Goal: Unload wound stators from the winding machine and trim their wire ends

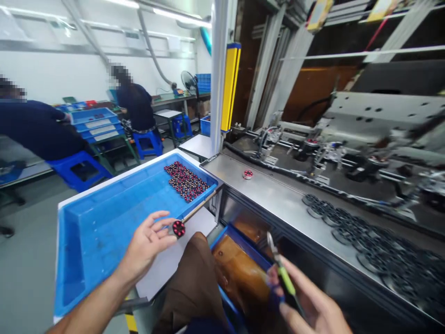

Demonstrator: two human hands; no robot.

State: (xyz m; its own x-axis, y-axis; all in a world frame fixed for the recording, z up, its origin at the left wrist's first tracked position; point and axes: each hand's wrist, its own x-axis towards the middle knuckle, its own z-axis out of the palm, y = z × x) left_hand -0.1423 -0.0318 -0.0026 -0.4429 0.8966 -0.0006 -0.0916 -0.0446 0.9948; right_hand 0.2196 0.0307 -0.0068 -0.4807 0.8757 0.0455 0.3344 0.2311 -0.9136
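My left hand (148,243) pinches a small round black part with red spots (178,228) between thumb and fingers, near the front edge of a blue tray (114,232). A block of similar small round parts (186,181) sits in the tray's far right corner. At the lower right, my right hand (306,297) is wrapped round pliers with green-and-dark handles (285,278). Their metal jaws point up and away from me. Motion blurs this hand, and the exact kind of pliers is unclear.
One red-and-white round part (248,174) lies on the metal ledge (236,171). Black rings (368,241) are heaped along its right side, before machine fixtures (313,148). Below stands a blue bin with a brown liner (239,264). Two people (134,102) sit at benches behind.
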